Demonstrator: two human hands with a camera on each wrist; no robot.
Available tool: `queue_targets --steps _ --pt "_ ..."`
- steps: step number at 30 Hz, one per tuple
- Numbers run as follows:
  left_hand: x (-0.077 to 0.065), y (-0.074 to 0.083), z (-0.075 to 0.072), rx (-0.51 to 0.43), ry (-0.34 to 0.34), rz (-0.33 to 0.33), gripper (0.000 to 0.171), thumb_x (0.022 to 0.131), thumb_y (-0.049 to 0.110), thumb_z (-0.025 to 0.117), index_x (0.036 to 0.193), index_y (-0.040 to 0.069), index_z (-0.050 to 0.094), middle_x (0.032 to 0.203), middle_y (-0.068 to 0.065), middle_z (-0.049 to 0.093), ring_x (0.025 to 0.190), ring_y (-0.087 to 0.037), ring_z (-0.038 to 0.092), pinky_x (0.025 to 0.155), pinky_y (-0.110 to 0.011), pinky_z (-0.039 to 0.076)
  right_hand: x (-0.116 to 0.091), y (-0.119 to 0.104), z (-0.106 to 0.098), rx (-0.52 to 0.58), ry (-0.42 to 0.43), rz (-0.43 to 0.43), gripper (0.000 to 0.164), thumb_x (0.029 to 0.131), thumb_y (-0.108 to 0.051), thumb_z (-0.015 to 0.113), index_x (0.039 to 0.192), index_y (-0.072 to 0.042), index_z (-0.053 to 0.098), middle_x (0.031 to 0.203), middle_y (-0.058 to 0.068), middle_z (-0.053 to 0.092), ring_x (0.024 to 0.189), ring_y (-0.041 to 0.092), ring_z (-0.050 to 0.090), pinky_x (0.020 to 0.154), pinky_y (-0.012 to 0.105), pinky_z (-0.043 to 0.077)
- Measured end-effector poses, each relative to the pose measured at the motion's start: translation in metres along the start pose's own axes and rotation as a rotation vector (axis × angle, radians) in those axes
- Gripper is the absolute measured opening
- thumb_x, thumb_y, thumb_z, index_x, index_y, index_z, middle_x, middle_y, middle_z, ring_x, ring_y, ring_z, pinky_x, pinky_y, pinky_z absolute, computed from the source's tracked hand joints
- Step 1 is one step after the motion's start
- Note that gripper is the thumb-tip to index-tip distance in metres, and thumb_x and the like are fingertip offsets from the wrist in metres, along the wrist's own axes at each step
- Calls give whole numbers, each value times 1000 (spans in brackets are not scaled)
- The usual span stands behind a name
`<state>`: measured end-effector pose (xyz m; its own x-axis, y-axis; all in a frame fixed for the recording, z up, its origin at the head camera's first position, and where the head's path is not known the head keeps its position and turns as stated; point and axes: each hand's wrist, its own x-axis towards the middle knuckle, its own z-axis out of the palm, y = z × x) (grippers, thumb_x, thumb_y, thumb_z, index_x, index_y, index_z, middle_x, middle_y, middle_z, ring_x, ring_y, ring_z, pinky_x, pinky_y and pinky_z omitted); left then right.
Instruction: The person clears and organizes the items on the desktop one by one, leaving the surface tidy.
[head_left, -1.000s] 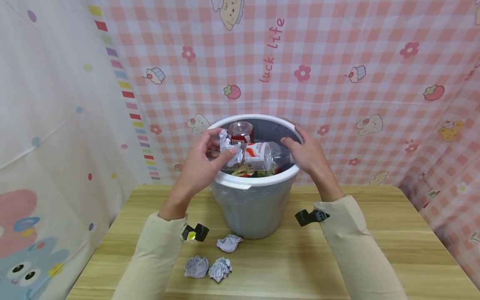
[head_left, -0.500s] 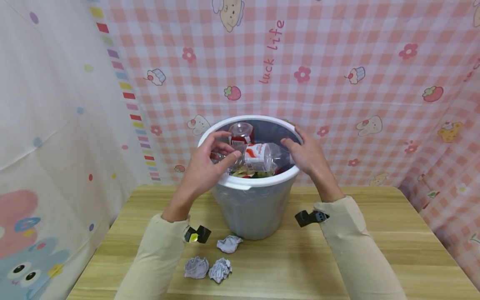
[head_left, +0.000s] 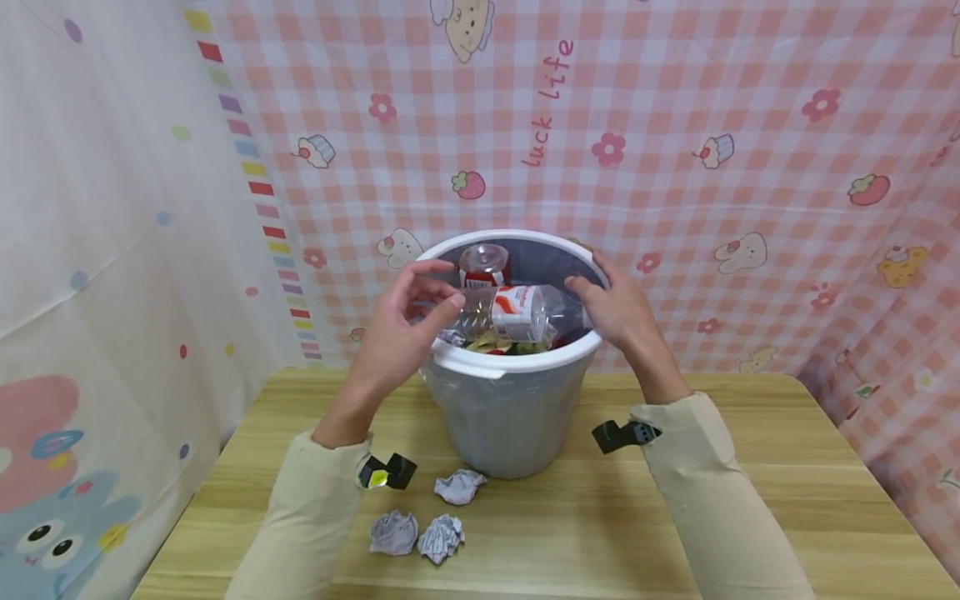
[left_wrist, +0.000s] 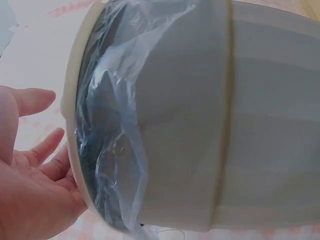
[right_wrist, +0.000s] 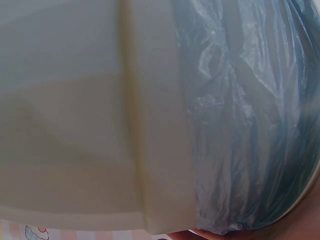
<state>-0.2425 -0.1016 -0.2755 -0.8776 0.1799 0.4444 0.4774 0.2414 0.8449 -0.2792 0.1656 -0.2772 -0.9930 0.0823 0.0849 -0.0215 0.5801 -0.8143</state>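
Observation:
A grey trash bin (head_left: 510, 417) with a white rim stands upright, lined with a clear plastic bag (left_wrist: 120, 100). Over its left side hovers my left hand (head_left: 401, 333), fingers loosely bent, thumb apart, nothing between them. My right hand (head_left: 618, 312) grips the right rim, thumb on the inner side and fingers outside. Inside the bin a clear plastic bottle (head_left: 513, 315) with an orange-and-white label lies on its side. Behind it is a clear container with a red label (head_left: 483, 265). A bit of crumpled paper (head_left: 452, 337) shows below the left thumb.
Several greenish and red scraps (head_left: 498, 344) lie under the bottle. On the wooden table (head_left: 712, 500), in front of the bin, are three crumpled paper balls (head_left: 441, 538). A pink checked cloth (head_left: 562, 108) hangs behind, and a white cloth (head_left: 112, 208) on the left.
A second ago my left hand held a crumpled paper ball over the bin. It has let go, and the paper now shows lower inside. My right hand stays on the rim.

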Motion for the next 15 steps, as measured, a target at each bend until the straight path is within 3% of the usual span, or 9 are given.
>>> queue_targets --steps 5,15 --pt "-6 0 -11 -23 27 -6 37 96 17 64 131 13 53 110 -9 63 101 -20 60 92 -37 46 0 0 1 -4 0 -13 73 97 -50 48 159 -23 20 162 13 26 145 38 28 115 58 25" --pt "-20 -9 -39 16 105 -47 38 98 21 62 131 6 53 113 -11 61 105 -18 58 89 -29 46 -1 0 0 -1 -1 -3 74 97 -51 48 159 -23 19 162 13 25 146 38 28 116 58 25"
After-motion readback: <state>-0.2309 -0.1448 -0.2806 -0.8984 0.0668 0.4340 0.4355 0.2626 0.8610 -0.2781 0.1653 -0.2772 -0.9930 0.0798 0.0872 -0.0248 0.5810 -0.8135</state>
